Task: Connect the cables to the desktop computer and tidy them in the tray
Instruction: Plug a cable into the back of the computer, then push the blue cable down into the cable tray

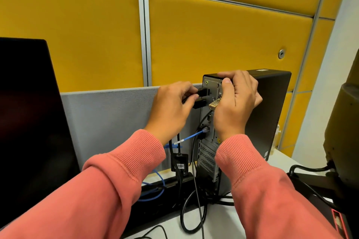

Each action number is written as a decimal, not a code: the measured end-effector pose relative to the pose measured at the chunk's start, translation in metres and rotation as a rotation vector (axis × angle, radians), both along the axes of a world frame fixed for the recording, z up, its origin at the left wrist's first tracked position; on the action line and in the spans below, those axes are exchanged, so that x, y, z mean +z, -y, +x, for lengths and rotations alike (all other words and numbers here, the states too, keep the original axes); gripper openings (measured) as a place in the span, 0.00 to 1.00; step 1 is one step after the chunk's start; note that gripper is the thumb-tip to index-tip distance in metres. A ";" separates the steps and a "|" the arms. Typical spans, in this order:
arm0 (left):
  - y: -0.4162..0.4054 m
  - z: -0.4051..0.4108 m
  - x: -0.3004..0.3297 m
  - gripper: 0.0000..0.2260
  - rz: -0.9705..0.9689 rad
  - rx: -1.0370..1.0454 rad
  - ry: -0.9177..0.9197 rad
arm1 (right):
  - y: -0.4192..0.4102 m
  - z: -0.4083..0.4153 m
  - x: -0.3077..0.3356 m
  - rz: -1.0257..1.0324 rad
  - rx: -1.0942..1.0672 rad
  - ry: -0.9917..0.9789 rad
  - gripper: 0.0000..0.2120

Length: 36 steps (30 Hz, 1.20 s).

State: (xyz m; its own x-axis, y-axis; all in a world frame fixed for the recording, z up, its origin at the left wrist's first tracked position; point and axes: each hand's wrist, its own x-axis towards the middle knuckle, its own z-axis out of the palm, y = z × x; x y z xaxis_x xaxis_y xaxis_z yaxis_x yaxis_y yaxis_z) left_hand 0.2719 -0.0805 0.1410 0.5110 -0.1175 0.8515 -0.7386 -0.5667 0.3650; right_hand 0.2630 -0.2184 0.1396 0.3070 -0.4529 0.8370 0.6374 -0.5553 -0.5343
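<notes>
Both forearms, in pink ribbed sleeves point(124, 176), reach forward and up from the bottom of the view toward the rear panel of the desktop computer point(272, 114), a black tower that stands upright on the white counter point(217, 219) with its long axis vertical and its port side facing left, toward the person. The left hand point(171, 106) is turned back-up, its fingers point(189, 91) curled round a black plug point(203, 92), pinching it at the upper ports; the plug lies level, its long axis running left to right, nose toward the panel. A second black plug point(200, 103) sits just beneath it, likewise level. The right hand point(236, 101) hooks over the tower's top rear edge, thumb point(227, 88) pressed on the panel, fingers curled round the case. A small brass padlock point(214, 104) hangs at the panel beside the right palm. Lower down, a blue network cable point(189, 137) enters a port and slopes down to the left, while black cables point(196, 190) hang from the panel and loop on the counter. A dark monitor point(29, 122) stands at left.
</notes>
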 end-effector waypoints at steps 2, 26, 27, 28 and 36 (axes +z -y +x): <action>-0.002 -0.005 -0.001 0.05 0.051 0.031 0.012 | -0.001 -0.002 0.001 0.008 -0.005 -0.015 0.11; -0.138 -0.158 -0.131 0.22 0.319 0.279 -0.558 | -0.021 -0.088 0.017 -0.395 -0.082 -0.502 0.25; -0.143 -0.163 -0.139 0.23 0.316 0.323 -0.578 | -0.028 -0.098 0.009 -0.407 -0.065 -0.406 0.25; -0.148 -0.167 -0.146 0.24 0.309 0.356 -0.610 | -0.035 -0.107 0.001 -0.429 -0.024 -0.314 0.23; -0.156 -0.177 -0.180 0.20 0.157 0.344 -0.607 | -0.068 -0.141 -0.095 -1.096 0.504 -0.602 0.09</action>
State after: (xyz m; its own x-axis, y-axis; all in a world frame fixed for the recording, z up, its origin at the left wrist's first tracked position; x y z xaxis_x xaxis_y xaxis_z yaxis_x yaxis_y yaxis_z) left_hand 0.0953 0.0756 -0.0385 0.9194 0.0375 0.3915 -0.2013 -0.8103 0.5504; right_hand 0.1221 -0.1502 0.0446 0.6857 0.6269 0.3699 0.7220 -0.6500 -0.2369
